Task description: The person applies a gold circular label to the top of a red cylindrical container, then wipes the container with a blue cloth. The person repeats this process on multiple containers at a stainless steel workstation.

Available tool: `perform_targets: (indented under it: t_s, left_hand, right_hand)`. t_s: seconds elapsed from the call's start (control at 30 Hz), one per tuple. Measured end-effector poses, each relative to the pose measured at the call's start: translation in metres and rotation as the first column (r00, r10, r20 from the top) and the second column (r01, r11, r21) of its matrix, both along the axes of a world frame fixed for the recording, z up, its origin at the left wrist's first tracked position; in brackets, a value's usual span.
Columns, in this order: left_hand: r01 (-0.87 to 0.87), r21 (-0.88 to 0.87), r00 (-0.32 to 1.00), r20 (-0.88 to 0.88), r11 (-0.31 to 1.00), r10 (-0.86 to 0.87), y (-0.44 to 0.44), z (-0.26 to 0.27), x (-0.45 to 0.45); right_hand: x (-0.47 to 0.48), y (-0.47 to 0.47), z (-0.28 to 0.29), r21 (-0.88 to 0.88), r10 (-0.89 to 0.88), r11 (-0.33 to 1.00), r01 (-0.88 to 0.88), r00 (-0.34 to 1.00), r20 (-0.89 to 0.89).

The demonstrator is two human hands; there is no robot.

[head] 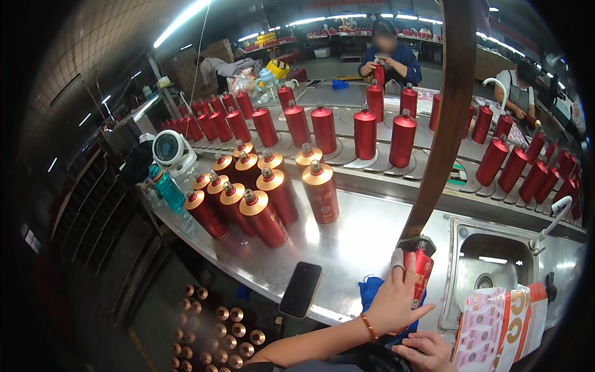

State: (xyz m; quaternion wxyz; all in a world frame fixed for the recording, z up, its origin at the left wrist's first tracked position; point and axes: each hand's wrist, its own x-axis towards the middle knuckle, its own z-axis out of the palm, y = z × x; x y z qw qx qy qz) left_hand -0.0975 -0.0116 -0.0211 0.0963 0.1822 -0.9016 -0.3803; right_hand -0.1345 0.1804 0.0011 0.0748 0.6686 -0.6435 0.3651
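Observation:
My left hand (395, 295) lies over a red bottle (422, 267) that leans on its side on a blue cloth (370, 290), near the foot of a wooden post. Its fingers are spread along the bottle, and one fingertip wears a grey cover. Low in the picture my right hand (425, 351) rests by the bottle's base with curled fingers; whether it grips anything is hidden. To its right lies a sheet of pink printed labels (479, 325). Gold-shouldered red bottles (320, 195) stand in a group on the steel table (353, 269) to the left.
A black smartphone (300, 289) lies at the table's edge. The wooden post (437, 153) rises beside a steel sink (495, 260). Beyond runs a conveyor with several red bottles (365, 135). A small fan (172, 151) and a teal water bottle (166, 188) stand left. Co-workers (390, 56) sit across.

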Motion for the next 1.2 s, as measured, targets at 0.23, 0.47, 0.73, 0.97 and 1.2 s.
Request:
perform_targets:
  t_s: [0.23,0.47,0.73,0.97,1.2]
  left_hand:
    - [0.083,0.300,0.981,-0.193,0.951,-0.024,-0.026,-0.029,0.013]
    - [-0.019,-0.064,0.996,-0.088,0.998,0.013,-0.014,0.000,-0.001]
    - [0.020,0.187,0.988,-0.157,0.982,0.009,-0.020,-0.009,0.002]
    - [0.063,0.461,0.984,-0.177,0.885,0.022,-0.038,-0.036,0.009]
    - [-0.036,-0.194,0.998,-0.058,0.980,0.025,-0.005,0.000,-0.004]
  right_hand:
    - [0.000,-0.005,-0.004,-0.011,-0.013,1.000,0.014,1.000,0.010]
    - [-0.017,-0.001,-0.011,0.057,0.025,0.998,-0.018,0.991,-0.131]
    - [-0.013,0.004,-0.019,0.010,-0.015,1.000,0.015,1.000,-0.011]
    - [-0.007,0.004,-0.020,0.031,-0.034,0.999,0.033,0.999,0.043]
    - [-0.014,0.007,-0.024,0.022,-0.026,0.999,0.024,0.996,0.082]
